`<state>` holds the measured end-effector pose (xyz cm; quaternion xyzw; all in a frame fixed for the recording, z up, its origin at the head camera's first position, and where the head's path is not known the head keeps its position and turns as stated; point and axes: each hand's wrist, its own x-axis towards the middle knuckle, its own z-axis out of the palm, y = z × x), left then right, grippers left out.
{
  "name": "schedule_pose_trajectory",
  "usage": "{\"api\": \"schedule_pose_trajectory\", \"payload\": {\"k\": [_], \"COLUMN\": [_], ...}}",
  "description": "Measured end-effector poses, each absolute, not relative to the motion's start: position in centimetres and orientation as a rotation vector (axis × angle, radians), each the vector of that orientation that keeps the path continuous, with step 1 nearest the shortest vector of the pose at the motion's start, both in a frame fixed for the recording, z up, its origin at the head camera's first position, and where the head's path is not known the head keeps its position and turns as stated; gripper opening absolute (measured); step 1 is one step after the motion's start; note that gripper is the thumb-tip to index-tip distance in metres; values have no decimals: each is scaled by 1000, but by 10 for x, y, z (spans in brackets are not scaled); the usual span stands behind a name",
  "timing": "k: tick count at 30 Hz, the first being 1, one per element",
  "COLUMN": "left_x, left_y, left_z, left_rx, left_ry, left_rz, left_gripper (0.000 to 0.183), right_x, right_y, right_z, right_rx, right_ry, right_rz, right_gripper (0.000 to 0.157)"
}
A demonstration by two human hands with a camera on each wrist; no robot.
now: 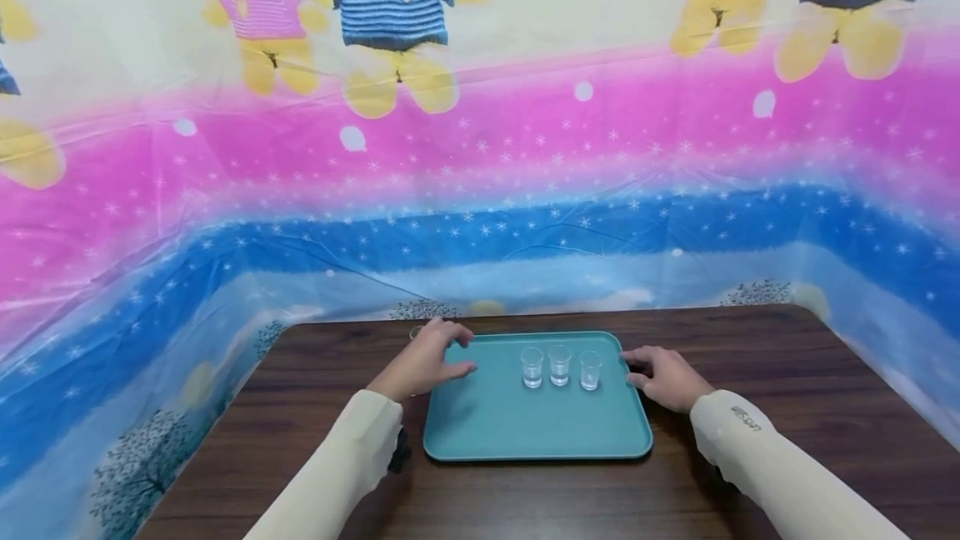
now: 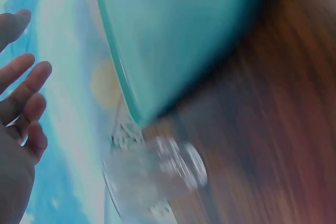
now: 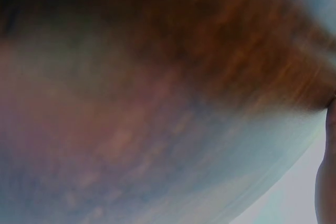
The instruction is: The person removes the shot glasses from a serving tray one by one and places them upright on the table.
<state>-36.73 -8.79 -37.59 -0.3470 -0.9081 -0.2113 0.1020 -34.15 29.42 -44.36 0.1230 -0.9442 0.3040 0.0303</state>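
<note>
Three small clear shot glasses (image 1: 532,369) stand upright in a loose row on a teal tray (image 1: 525,432), toward its back right. My left hand (image 1: 423,361) is over the tray's left edge, thumb and fingers spread apart with nothing between them. In the left wrist view, its fingers (image 2: 32,80) show at the left side, away from the tray's corner. Another clear glass (image 2: 152,177) stands beside that corner, mostly hidden behind my left hand in the head view. At the tray's right rim, my right hand (image 1: 671,377) has its loosely bent fingertips right at the edge.
The tray lies on a dark brown wooden table (image 1: 525,507). A printed cloth (image 1: 480,190) with bears and snowflakes hangs behind the table and along its sides. The right wrist view is mostly blurred.
</note>
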Motion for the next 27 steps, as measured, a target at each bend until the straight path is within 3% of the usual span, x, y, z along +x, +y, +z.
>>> {"api": "schedule_pose_trajectory", "payload": {"k": [12, 27], "left_x": [-380, -386], "left_y": [-31, -9], "left_z": [-379, -385], "left_rx": [-1170, -1139], "left_ry": [-2757, -2837], "left_rz": [-642, -643], "left_gripper": [43, 37], "right_x": [-342, -341], "right_y": [297, 298], "right_z": [-445, -444], "right_rx": [373, 383], "right_ry": [-2901, -2898], "right_rz": [952, 965], "right_gripper": [41, 40]}}
